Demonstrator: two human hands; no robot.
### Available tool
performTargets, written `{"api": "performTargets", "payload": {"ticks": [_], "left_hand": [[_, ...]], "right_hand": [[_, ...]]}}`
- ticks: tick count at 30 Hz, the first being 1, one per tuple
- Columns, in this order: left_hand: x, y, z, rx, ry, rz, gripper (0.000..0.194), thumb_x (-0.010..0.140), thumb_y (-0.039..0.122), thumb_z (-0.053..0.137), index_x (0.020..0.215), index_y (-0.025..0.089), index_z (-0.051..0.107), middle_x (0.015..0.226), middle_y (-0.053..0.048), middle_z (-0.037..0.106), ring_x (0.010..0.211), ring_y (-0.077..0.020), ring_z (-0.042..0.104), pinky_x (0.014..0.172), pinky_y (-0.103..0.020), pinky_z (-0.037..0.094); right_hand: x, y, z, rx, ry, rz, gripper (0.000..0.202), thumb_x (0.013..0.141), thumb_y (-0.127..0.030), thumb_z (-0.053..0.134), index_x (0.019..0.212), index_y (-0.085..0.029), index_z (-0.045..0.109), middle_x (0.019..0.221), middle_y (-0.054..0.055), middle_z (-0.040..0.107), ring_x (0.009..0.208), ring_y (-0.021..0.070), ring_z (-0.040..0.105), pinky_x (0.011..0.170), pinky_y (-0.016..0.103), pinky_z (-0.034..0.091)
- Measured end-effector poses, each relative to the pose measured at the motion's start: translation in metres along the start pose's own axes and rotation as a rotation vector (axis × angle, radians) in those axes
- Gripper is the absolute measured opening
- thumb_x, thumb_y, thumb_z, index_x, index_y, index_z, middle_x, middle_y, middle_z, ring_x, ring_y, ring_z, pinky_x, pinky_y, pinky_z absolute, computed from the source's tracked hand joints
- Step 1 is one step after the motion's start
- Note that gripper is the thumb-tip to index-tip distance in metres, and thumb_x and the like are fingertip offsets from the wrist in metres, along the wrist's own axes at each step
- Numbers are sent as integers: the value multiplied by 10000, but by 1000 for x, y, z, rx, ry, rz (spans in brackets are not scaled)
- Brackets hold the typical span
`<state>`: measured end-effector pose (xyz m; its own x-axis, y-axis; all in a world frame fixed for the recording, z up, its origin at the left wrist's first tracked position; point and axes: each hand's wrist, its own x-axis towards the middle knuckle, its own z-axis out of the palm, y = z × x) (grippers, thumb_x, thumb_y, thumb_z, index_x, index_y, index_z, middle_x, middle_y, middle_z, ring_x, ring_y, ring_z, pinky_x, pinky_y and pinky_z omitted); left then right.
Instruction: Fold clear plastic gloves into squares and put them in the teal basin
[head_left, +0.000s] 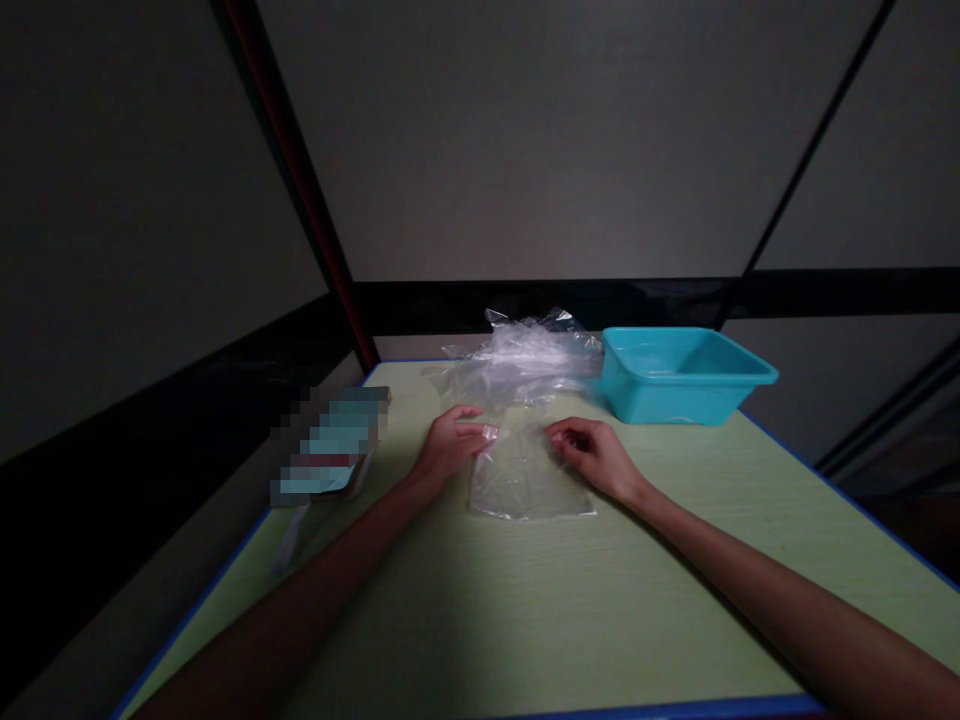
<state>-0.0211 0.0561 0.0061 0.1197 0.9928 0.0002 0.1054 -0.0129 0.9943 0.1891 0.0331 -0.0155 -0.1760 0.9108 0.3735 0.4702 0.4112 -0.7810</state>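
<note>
A clear plastic bag [531, 485] lies flat on the table between my hands, its straight bottom edge toward me. At its upper left edge, my left hand [452, 442] pinches the film with its lower fingertips, while one finger stretches out above. My right hand [592, 452] is closed at the upper right edge, thumb and fingers together on the film. Just beyond my hands, a crumpled heap of clear plastic bags [525, 355] spreads toward the wall.
A turquoise plastic basin [679, 395] stands at the back right of the pale yellow-green table [525, 620], which has a blue edge. On the left edge lies a partly pixelated flat item [330, 445] with a strip of clear film below it. Dark-banded walls close off the back and left.
</note>
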Motion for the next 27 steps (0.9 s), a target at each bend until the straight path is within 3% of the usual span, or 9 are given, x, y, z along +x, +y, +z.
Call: {"api": "performTargets", "payload": {"ticks": [11, 18, 23, 27], "left_hand": [[7, -5, -3, -23, -35, 77, 428, 543, 113, 626, 945, 146, 482, 852, -81, 677, 742, -180, 645, 632, -245, 467], [12, -12, -7, 32, 25, 155, 352, 562, 91, 545, 903, 155, 488, 969, -88, 623, 879, -174, 613, 741, -263, 463], [10, -16, -9, 140, 135, 204, 295, 557, 79, 520, 838, 164, 491, 862, -42, 608, 753, -133, 601, 656, -222, 457], [7, -16, -5, 247, 192, 236, 281, 556, 100, 541, 823, 179, 498, 633, 42, 562, 569, -106, 540, 549, -201, 414]], "right_hand": [[0, -1, -1, -54, 32, 27, 222, 722, -231, 492, 831, -111, 643, 676, 46, 624, 545, 127, 516, 501, 226, 404], [-1, -3, -1, -107, 48, 30, 201, 709, -195, 488, 819, -120, 639, 682, 45, 625, 530, 121, 510, 479, 220, 397], [-2, -7, -2, -149, 48, 21, 200, 687, -171, 501, 832, -123, 631, 706, 47, 621, 536, 123, 513, 503, 234, 403], [-3, -8, -2, -167, 38, 14, 189, 684, -165, 507, 824, -125, 627, 662, 31, 605, 519, 121, 504, 504, 236, 401]]}}
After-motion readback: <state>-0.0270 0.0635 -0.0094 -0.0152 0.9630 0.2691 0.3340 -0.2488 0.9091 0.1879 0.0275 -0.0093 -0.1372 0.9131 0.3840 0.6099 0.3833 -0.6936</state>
